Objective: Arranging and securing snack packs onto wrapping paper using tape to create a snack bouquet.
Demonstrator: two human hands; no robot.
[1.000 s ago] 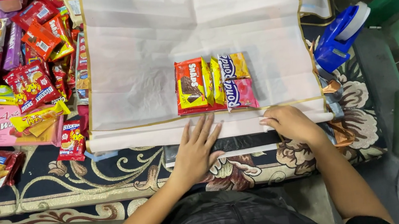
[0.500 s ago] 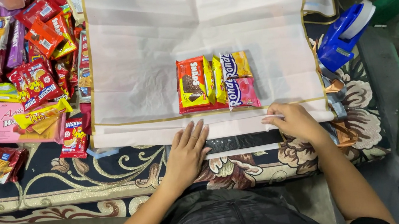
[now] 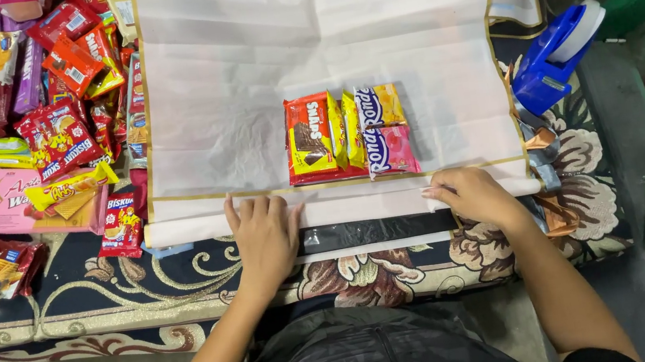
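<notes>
Two hands down | left hand (image 3: 266, 234) flat, fingers spread, on folded near edge of white gold-trimmed wrapping sheet (image 3: 242, 75) | right hand (image 3: 470, 195) pinching same fold | risk: uneven pull skews it, stacked snack packets (image 3: 350, 134) mid-sheet slide

Floral-patterned table cover (image 3: 145, 283) under white wrapping sheet (image 3: 242, 75), heaped snack packets (image 3: 40, 118), blue tape dispenser (image 3: 551, 59).

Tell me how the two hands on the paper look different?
The left hand lies flat, fingers spread and pointing up the sheet; the right hand is curled, fingers pinching the edge. The left hand sits near the middle of the folded paper edge; the right hand sits nearer its end. Both rest on that same edge.
</notes>
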